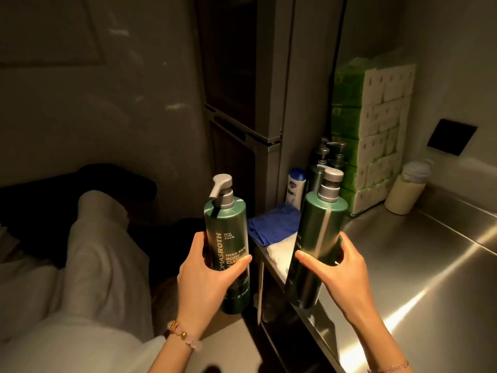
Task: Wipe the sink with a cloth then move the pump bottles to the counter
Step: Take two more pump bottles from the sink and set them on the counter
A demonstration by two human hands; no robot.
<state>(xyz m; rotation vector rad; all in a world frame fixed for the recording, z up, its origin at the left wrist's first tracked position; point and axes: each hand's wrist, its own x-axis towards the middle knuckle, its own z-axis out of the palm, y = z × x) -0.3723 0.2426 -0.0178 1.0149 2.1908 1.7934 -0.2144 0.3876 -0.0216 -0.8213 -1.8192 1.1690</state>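
Note:
My left hand [207,278] grips a tall green pump bottle [227,230] with a grey pump and white lettering, held upright left of the counter's edge. In my right hand [341,273] is a second green pump bottle [318,232], also upright, over the front left corner of the steel counter [419,265]. A blue cloth [277,224] lies folded on the counter's left end, with a white cloth [282,251] beside it. Two more dark pump bottles [326,162] stand at the back by the wall.
A stack of green-wrapped tissue packs [373,135] fills the back corner. A cream jar with a pale lid [408,189] stands to its right. A small blue-capped white bottle [295,187] sits behind the blue cloth. A tall grey cabinet [255,103] rises left of the counter.

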